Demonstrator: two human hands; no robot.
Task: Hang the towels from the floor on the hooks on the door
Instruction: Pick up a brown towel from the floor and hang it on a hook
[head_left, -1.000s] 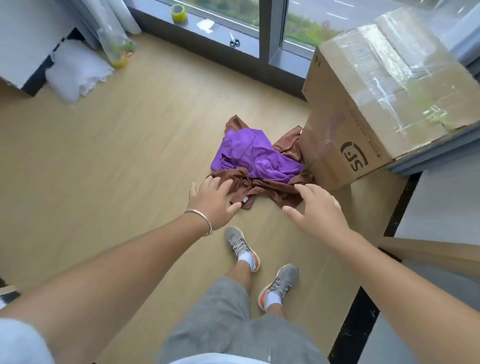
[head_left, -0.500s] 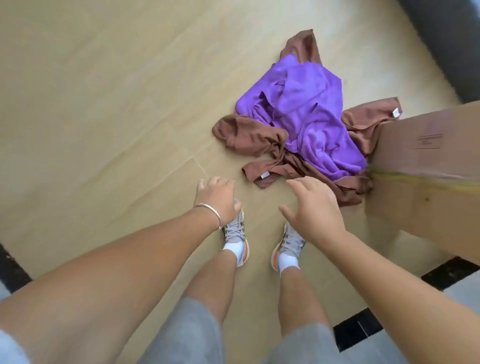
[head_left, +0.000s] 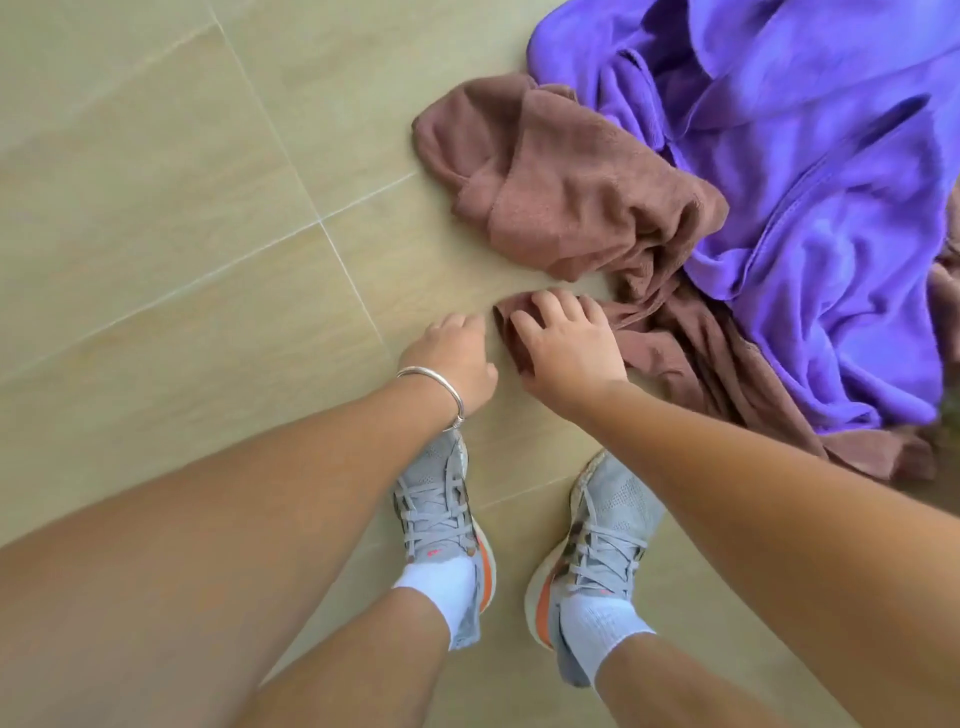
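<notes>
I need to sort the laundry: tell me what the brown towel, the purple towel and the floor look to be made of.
Brown towel: soft terry or microfibre, judging by its matte, fuzzy nap and limp folds. Purple towel: likely plush microfibre, smoother, with a slight sheen and a stitched hem. Floor: hard wood-look planks or tiles, perhaps laminate or vinyl, with faint grain and thin pale seams.

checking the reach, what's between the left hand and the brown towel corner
Only a narrow strip of bare floor separates the left hand from the brown towel corner, seen in the head view.
</notes>
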